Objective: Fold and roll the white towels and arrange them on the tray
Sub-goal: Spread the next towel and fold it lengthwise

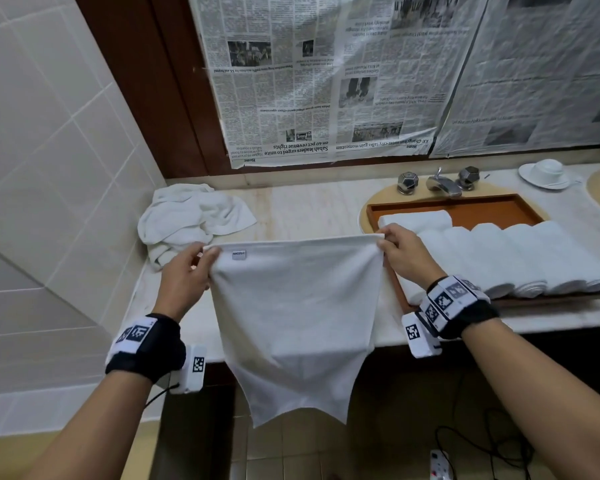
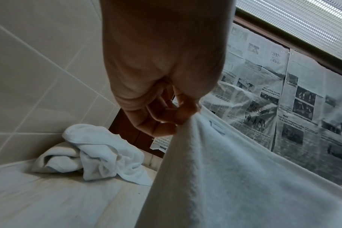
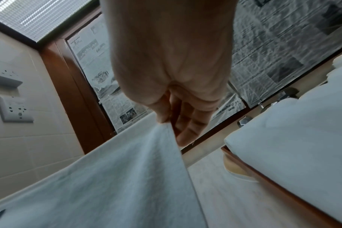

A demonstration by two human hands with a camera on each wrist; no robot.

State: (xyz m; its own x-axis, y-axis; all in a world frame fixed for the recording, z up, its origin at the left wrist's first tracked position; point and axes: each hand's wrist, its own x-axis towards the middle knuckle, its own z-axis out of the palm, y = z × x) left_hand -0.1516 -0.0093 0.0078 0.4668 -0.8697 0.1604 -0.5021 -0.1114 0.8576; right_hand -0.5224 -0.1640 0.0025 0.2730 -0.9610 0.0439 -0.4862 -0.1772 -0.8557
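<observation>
A white towel [image 1: 295,317] hangs stretched in the air in front of the counter, its lower edge dangling below the counter's front. My left hand [image 1: 201,258] pinches its top left corner [image 2: 187,123], and my right hand [image 1: 383,239] pinches the top right corner [image 3: 166,125]. A small label sits near the left corner. The brown wooden tray [image 1: 492,211] lies to the right with several rolled white towels [image 1: 520,258] in a row and one more roll [image 1: 416,220] behind them. A crumpled white towel [image 1: 191,216] lies at the counter's back left [image 2: 100,154].
The marble counter [image 1: 309,209] runs along a newspaper-covered mirror [image 1: 361,74]. A chrome faucet [image 1: 442,183] with two knobs stands behind the tray. A white cup on a saucer [image 1: 546,173] is at the far right. Tiled wall on the left; cables and a power strip [image 1: 442,464] on the floor.
</observation>
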